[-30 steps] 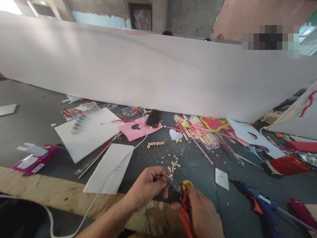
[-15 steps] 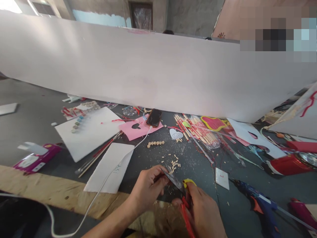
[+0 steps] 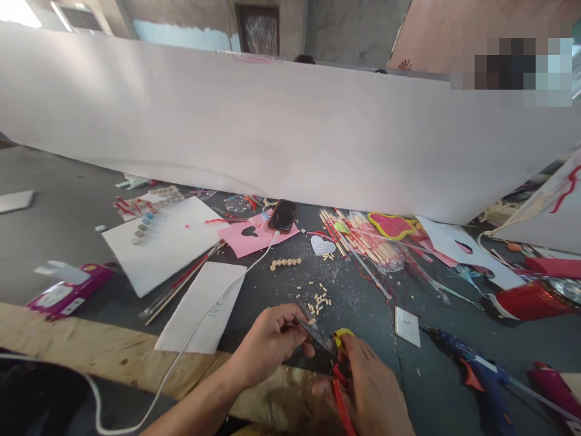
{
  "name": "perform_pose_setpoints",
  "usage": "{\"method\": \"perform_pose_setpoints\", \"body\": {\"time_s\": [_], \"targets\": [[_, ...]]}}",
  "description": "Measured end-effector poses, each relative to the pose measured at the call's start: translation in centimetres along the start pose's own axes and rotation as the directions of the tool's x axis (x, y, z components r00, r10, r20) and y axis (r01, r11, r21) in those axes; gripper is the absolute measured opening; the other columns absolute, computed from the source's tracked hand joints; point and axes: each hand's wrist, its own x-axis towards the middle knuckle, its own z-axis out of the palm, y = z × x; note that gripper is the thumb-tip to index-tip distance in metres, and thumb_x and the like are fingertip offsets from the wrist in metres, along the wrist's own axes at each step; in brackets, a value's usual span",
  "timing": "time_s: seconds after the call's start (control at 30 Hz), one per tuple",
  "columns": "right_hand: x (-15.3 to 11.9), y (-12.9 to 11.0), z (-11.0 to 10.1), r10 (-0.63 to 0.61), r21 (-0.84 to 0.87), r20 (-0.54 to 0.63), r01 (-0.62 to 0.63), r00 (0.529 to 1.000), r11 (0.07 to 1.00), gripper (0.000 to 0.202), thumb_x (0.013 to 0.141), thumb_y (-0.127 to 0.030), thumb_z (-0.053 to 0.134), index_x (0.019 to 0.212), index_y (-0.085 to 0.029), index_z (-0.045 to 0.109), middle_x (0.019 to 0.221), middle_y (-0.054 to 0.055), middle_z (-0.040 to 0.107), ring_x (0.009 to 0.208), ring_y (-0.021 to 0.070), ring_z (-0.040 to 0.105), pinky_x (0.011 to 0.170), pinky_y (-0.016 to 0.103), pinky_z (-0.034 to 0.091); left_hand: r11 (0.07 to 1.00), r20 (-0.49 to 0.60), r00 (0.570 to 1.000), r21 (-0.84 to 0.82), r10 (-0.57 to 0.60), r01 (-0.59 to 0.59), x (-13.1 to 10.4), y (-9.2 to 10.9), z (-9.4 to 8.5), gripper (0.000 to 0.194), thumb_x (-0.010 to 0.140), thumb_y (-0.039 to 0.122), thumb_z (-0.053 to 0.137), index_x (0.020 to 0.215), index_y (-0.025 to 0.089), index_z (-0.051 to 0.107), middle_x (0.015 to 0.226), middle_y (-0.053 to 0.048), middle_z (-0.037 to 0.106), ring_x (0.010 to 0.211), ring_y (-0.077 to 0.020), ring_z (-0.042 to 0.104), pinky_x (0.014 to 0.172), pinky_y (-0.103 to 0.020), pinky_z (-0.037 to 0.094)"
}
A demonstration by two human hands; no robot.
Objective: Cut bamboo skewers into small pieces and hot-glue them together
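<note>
My right hand (image 3: 374,381) grips hand shears (image 3: 322,339) with red and yellow handles and long dark metal jaws pointing left and away. My left hand (image 3: 276,339) is closed, its fingertips pinched beside the jaws; what they hold is too hidden to make out. A small pale piece shows against the jaws near the left fingertips. Just beyond lie several short cut wooden bits (image 3: 320,300) on the dark table (image 3: 363,321). Farther off is a short row of joined wooden bits (image 3: 285,264).
A phone (image 3: 282,215) on a white cable rests on pink paper (image 3: 238,235). Bundled sticks (image 3: 363,239) and a white heart cutout (image 3: 322,245) lie beyond. At right are a white tile (image 3: 407,327), a glue gun (image 3: 474,363) and a red can (image 3: 521,301); white cards (image 3: 204,312) lie left.
My right thumb has shifted down and away from the shears' yellow handle, and the right hand looks more spread. My left hand stays almost in place beside the jaws.
</note>
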Motion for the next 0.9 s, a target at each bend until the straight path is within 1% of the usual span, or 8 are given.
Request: {"method": "perform_pose_setpoints", "body": {"time_s": [0.13, 0.23, 0.4, 0.5, 0.63, 0.8, 0.83, 0.9], "targets": [[-0.1, 0.3, 0.3, 0.016, -0.054, 0.008, -0.016, 1.000, 0.998, 0.027, 0.075, -0.021, 0.055, 0.102, -0.018, 0.051, 0.091, 0.008, 0.065, 0.083, 0.0216, 0.062, 0.069, 0.029, 0.046, 0.992, 0.075, 0.995, -0.099, -0.069, 0.076, 0.1, 0.4, -0.1, 0.022, 0.078, 0.034, 0.059, 0.071, 0.014, 0.053, 0.056, -0.002, 0.064, 0.038, -0.0042, 0.024, 0.039, -0.019, 0.016], [-0.1, 0.4, 0.6, 0.009, -0.104, 0.015, -0.007, 1.000, 0.995, 0.021, 0.076, -0.017, 0.051, 0.097, -0.019, 0.053, 0.085, 0.006, 0.067, 0.078, 0.0213, 0.064, 0.064, 0.028, 0.045, 0.993, 0.072, 0.995, -0.093, -0.070, 0.077, 0.2, 0.5, -0.1, 0.025, 0.077, 0.038, 0.060, 0.071, 0.014, 0.053, 0.056, -0.003, 0.064, 0.038, -0.0039, 0.024, 0.039, -0.020, 0.015], [0.2, -0.1, 0.5, -0.029, -0.135, -0.024, 0.026, 0.999, 0.991, 0.017, 0.081, -0.022, 0.049, 0.096, -0.018, 0.055, 0.081, 0.006, 0.069, 0.074, 0.0217, 0.066, 0.062, 0.027, 0.045, 1.000, -0.001, 1.000, -0.006, -0.012, 0.012, 0.1, -0.1, 0.1, 0.022, 0.082, 0.033, 0.054, 0.072, 0.013, 0.054, 0.060, -0.003, 0.064, 0.041, -0.0041, 0.030, 0.041, -0.018, 0.020], [0.5, -0.2, 0.3, -0.015, -0.125, -0.027, 0.012, 1.000, 0.992, 0.020, 0.082, -0.027, 0.049, 0.098, -0.017, 0.055, 0.078, 0.006, 0.069, 0.071, 0.0217, 0.066, 0.061, 0.027, 0.046, 0.996, -0.065, 0.998, 0.089, 0.021, -0.015, 0.1, -0.5, 0.2, 0.017, 0.084, 0.028, 0.050, 0.077, 0.014, 0.056, 0.065, -0.002, 0.063, 0.042, -0.0044, 0.035, 0.041, -0.017, 0.025], [0.5, 0.0, 0.4, -0.010, -0.097, -0.050, 0.006, 0.999, 0.995, 0.027, 0.081, -0.033, 0.051, 0.101, -0.016, 0.054, 0.083, 0.008, 0.068, 0.075, 0.0228, 0.065, 0.064, 0.029, 0.047, 0.982, -0.156, 0.984, 0.180, 0.083, -0.054, 0.2, -0.7, 0.3, 0.015, 0.084, 0.027, 0.049, 0.080, 0.015, 0.057, 0.067, 0.000, 0.062, 0.043, -0.0058, 0.043, 0.043, -0.018, 0.031], [0.2, 0.1, 0.4, 0.041, -0.061, -0.005, -0.042, 0.999, 0.997, 0.034, 0.081, -0.036, 0.051, 0.109, -0.016, 0.051, 0.091, 0.010, 0.066, 0.082, 0.0230, 0.063, 0.069, 0.031, 0.048, 0.973, -0.129, 0.982, 0.201, 0.141, -0.113, 0.1, -0.3, 0.2, 0.014, 0.083, 0.024, 0.050, 0.076, 0.015, 0.058, 0.063, -0.002, 0.064, 0.056, -0.0111, 0.053, 0.053, -0.020, 0.036], [0.2, 0.1, 0.4, 0.046, -0.058, 0.005, -0.045, 0.999, 0.997, 0.036, 0.080, -0.035, 0.051, 0.110, -0.015, 0.050, 0.092, 0.010, 0.065, 0.084, 0.0235, 0.063, 0.071, 0.032, 0.048, 0.977, -0.119, 0.985, 0.187, 0.129, -0.105, 0.1, -0.3, 0.2, 0.014, 0.083, 0.023, 0.050, 0.076, 0.015, 0.058, 0.063, -0.002, 0.064, 0.057, -0.0111, 0.053, 0.053, -0.020, 0.036], [0.2, 0.0, 0.3, 0.040, -0.060, 0.024, -0.038, 0.999, 0.997, 0.038, 0.079, -0.033, 0.053, 0.111, -0.014, 0.050, 0.096, 0.011, 0.065, 0.088, 0.0241, 0.062, 0.073, 0.032, 0.047, 0.987, -0.083, 0.993, 0.146, 0.078, -0.065, 0.0, -0.2, 0.1, 0.014, 0.083, 0.023, 0.050, 0.075, 0.014, 0.057, 0.061, -0.002, 0.065, 0.049, -0.0085, 0.046, 0.049, -0.019, 0.032]]}}
